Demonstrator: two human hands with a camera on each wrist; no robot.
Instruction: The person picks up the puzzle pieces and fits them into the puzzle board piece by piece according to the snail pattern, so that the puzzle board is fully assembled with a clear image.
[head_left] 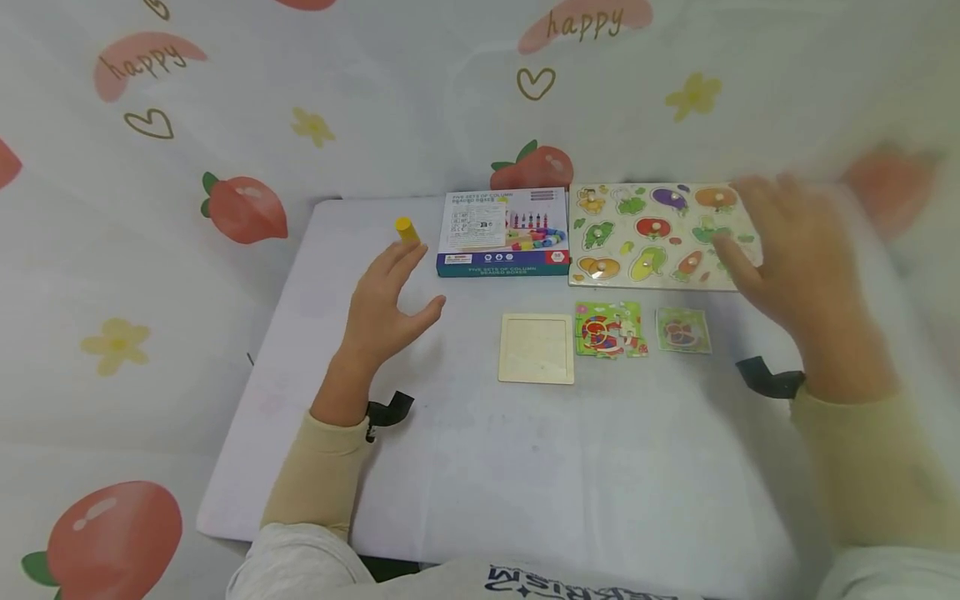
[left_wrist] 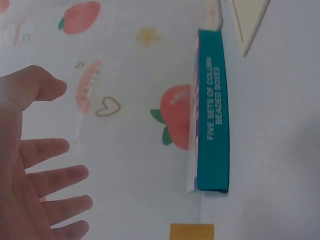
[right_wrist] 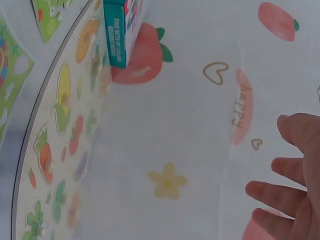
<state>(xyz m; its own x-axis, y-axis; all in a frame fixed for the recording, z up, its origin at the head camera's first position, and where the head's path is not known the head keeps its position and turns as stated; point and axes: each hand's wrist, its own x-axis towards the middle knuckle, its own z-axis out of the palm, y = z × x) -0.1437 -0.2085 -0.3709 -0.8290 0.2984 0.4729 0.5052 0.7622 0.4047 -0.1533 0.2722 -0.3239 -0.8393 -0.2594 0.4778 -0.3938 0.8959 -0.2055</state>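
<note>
My left hand [head_left: 386,304] is raised over the left part of the table, fingers extended and thumb spread, holding nothing. Just beyond its fingertips in the head view stands a yellow cylinder [head_left: 406,228]; the left wrist view shows that cylinder [left_wrist: 192,232] apart from the fingers. Blurred in the head view, my right hand [head_left: 802,267] hovers over the right end of a vegetable peg puzzle board [head_left: 645,250] and hides that end. Nothing lies between the spread fingers of the right hand [right_wrist: 295,185] in the right wrist view.
A bead set box [head_left: 502,260] lies left of the peg board. In front are a shallow square wooden tray [head_left: 536,350], a partly uneven jigsaw picture [head_left: 609,329] and a small picture square [head_left: 683,331]. A fruit-printed cloth [head_left: 420,100] hangs behind the white table [head_left: 480,467].
</note>
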